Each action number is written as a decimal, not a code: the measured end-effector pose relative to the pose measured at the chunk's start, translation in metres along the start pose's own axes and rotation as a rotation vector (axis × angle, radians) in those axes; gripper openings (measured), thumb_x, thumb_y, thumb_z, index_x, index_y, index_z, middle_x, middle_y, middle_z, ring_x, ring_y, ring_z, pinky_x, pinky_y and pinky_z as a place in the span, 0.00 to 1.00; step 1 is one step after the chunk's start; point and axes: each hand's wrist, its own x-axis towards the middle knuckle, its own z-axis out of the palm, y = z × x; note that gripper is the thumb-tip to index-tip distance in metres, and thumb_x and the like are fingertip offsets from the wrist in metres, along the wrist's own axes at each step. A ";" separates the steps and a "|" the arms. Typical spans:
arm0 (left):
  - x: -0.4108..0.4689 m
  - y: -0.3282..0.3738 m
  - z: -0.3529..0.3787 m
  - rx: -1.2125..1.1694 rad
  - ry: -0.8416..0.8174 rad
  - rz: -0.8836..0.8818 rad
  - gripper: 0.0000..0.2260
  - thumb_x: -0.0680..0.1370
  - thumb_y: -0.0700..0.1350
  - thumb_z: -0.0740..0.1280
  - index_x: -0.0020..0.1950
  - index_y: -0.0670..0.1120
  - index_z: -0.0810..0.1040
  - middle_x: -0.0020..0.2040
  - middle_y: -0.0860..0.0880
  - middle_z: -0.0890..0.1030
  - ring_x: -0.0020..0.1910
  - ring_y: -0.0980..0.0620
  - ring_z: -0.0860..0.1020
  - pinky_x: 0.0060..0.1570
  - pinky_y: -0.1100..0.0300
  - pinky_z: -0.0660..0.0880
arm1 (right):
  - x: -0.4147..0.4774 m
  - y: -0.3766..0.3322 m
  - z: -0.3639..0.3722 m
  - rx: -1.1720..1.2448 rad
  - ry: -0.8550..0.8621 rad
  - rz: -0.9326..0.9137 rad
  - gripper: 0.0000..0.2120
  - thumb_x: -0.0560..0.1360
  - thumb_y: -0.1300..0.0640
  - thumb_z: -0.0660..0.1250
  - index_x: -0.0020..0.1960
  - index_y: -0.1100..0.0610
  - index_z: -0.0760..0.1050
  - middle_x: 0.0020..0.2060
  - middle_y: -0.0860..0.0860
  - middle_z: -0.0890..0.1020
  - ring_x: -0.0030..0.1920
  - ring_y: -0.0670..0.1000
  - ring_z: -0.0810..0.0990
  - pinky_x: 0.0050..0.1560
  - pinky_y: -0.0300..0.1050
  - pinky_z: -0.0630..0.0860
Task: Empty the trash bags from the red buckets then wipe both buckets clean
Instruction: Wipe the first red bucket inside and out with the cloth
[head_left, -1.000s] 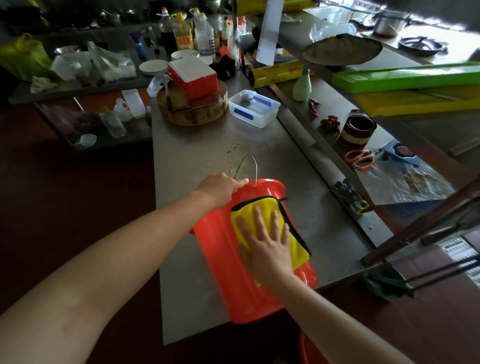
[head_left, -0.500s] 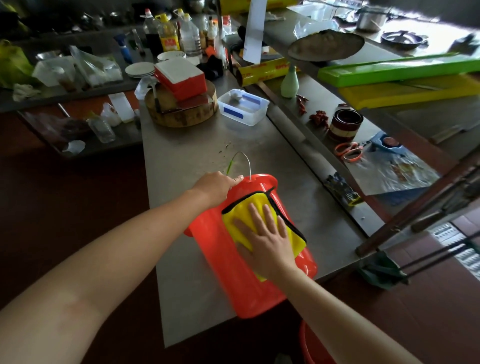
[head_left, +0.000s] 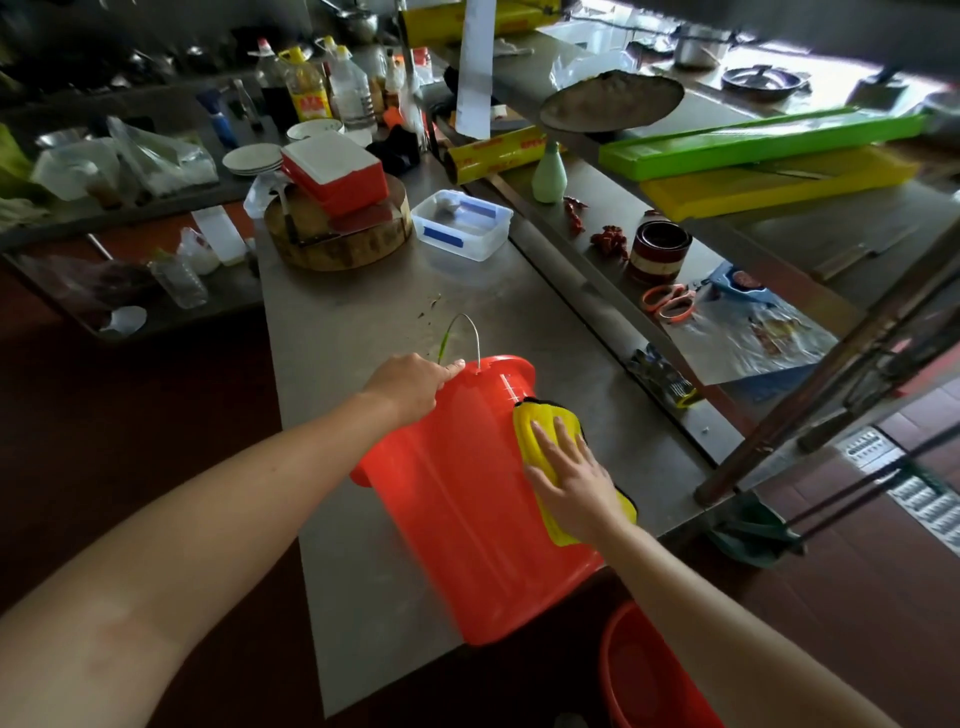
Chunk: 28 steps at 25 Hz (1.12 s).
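Observation:
A red bucket (head_left: 467, 499) lies on its side on the steel table (head_left: 363, 332), mouth pointing away from me, its base overhanging the near edge. My left hand (head_left: 410, 382) grips the bucket's rim by the wire handle (head_left: 465, 332). My right hand (head_left: 569, 470) presses flat, fingers spread, on a yellow cloth (head_left: 545, 423) with black trim against the bucket's right side. A second red bucket (head_left: 649, 670) stands on the floor below, partly hidden by my right forearm.
A round wooden chopping block (head_left: 337, 244) with a red-and-white box (head_left: 335, 171) on it and a clear plastic container (head_left: 462, 223) stand farther along the table. Bottles crowd the back. A shelf on the right holds scissors (head_left: 670, 301), a can and plastic sheets. A slanted pole (head_left: 831, 364) stands right.
The bucket has been turned, and the cloth with my right hand has slid from its upper face down to its right side. My left hand keeps its hold on the rim.

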 end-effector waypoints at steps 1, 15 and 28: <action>0.000 0.000 0.000 0.007 -0.002 0.003 0.29 0.78 0.41 0.61 0.78 0.62 0.63 0.57 0.43 0.83 0.55 0.40 0.80 0.50 0.53 0.75 | -0.010 -0.011 0.008 -0.084 0.062 -0.059 0.29 0.78 0.27 0.47 0.76 0.26 0.40 0.80 0.39 0.40 0.81 0.55 0.41 0.78 0.62 0.51; -0.004 -0.002 0.005 0.074 -0.004 0.050 0.35 0.76 0.36 0.58 0.79 0.61 0.58 0.59 0.44 0.82 0.55 0.38 0.80 0.51 0.50 0.76 | -0.033 -0.022 0.036 -0.266 0.236 -0.239 0.28 0.78 0.27 0.46 0.78 0.28 0.48 0.82 0.43 0.47 0.82 0.56 0.46 0.77 0.62 0.55; -0.021 -0.006 0.007 0.004 0.019 -0.027 0.36 0.74 0.36 0.59 0.78 0.62 0.61 0.53 0.42 0.83 0.51 0.37 0.81 0.49 0.49 0.77 | -0.054 -0.013 0.046 -0.157 0.206 -0.231 0.28 0.79 0.31 0.48 0.77 0.27 0.45 0.81 0.40 0.43 0.81 0.59 0.42 0.77 0.65 0.55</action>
